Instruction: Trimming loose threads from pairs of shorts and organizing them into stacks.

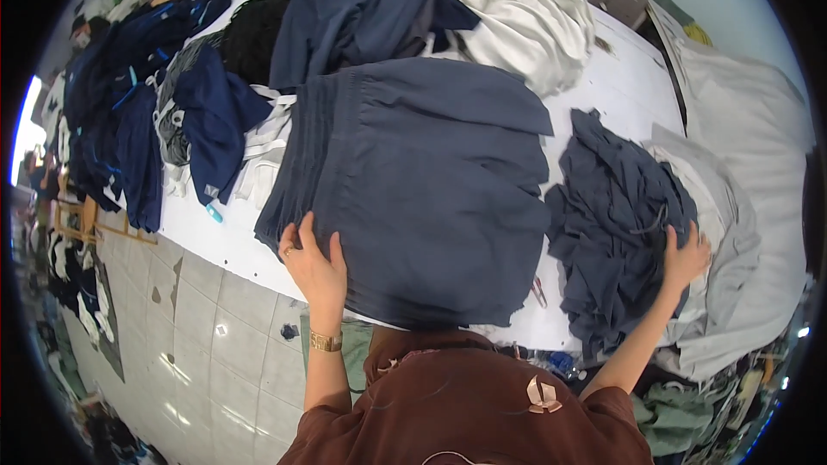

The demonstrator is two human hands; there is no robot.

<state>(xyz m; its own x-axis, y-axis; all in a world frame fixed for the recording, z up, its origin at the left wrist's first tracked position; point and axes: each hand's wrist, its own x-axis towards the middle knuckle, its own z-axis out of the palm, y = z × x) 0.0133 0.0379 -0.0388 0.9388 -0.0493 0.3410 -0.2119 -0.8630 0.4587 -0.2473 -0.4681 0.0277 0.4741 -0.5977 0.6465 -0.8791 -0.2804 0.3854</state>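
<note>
A stack of dark blue-grey garments with gathered waistbands (439,198), like shorts, lies flat in front of me on the white table. My left hand (316,271) rests on its near left corner by the waistband edges, fingers spread and thumb apart. To the right sits a loose heap of dark grey fabric pieces (616,215). At that heap's right side is my right hand (687,260), its fingers apart against the cloth. Small scissors or snips with red on them (539,292) lie between the stack and the heap.
Behind the stack are more dark blue cloth (357,13) and a white cloth bundle (521,17). Navy garments (211,116) and a turquoise cutter-like tool (214,213) lie at the left. A large grey-covered bulk (741,120) stands right of the white table (633,77).
</note>
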